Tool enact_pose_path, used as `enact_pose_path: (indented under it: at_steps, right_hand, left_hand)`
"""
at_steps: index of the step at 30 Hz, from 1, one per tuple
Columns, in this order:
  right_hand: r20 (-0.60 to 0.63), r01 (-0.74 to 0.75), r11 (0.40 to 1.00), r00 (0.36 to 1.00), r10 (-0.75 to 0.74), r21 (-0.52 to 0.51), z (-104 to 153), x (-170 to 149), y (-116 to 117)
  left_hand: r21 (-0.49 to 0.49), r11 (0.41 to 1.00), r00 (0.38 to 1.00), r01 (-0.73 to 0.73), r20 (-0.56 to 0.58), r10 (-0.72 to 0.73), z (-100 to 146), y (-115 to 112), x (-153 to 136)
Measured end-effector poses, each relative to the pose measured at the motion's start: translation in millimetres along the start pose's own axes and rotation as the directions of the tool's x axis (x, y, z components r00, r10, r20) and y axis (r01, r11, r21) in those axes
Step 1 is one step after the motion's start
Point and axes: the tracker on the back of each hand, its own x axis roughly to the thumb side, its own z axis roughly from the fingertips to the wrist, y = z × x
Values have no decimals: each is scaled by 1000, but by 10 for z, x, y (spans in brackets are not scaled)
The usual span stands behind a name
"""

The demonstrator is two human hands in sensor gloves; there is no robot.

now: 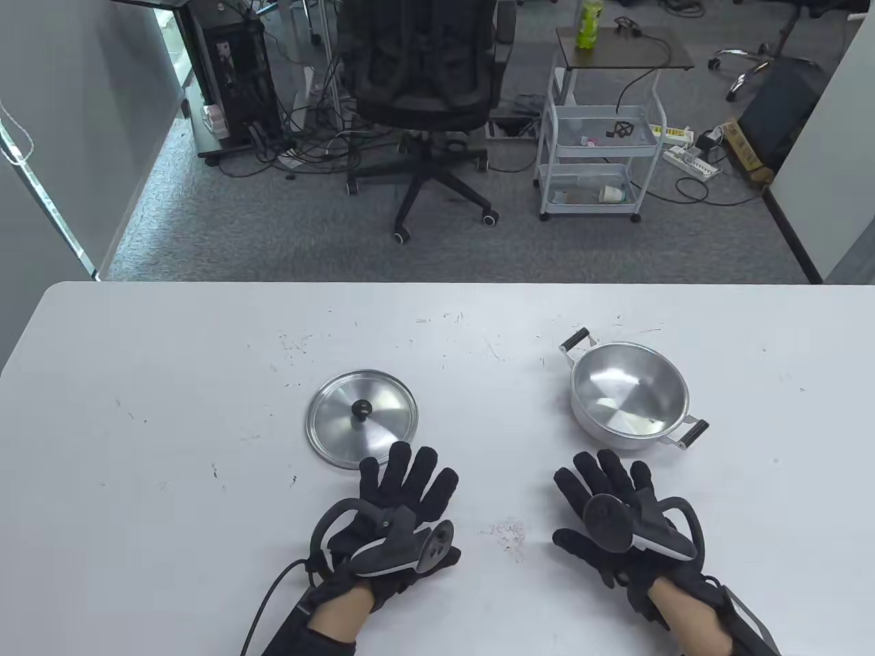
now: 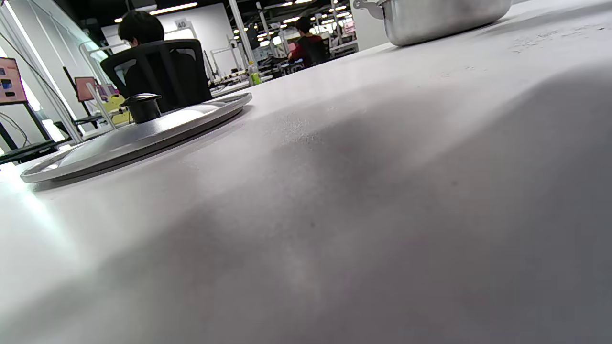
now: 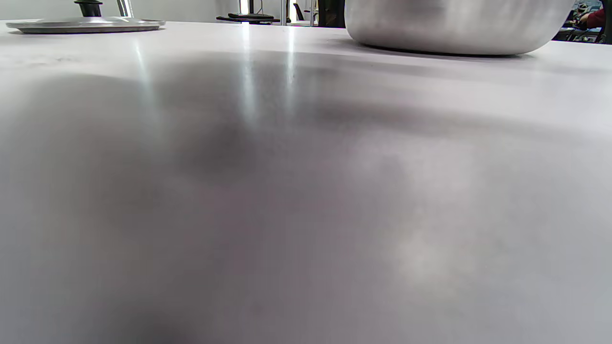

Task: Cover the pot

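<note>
Pot (image 1: 629, 395): uncovered, table (image 1: 205, 383) right. Lid (image 1: 361, 418): flat on table, left, well apart from pot. Left hand (image 1: 393, 519), right hand (image 1: 618, 519): each grip spread, holding nothing. Progress: 0 steps done; lifting and placing remain.

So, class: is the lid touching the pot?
Apart. The table view shows the lid lying flat left of the pot, with bare table between them.

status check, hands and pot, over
Left hand and right hand flat on table, holding nothing. Lid knob up, beside left fingertips. Pot uncovered. Nothing between lid and pot.
</note>
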Motion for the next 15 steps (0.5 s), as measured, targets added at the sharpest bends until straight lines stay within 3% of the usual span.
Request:
enact_pose_path:
  at_steps: [15]
  right_hand:
    - [7, -13, 1000, 1000, 13, -8, -6, 57, 7]
  left_hand:
    - [17, 1000, 1000, -2, -28, 2, -3, 29, -17]
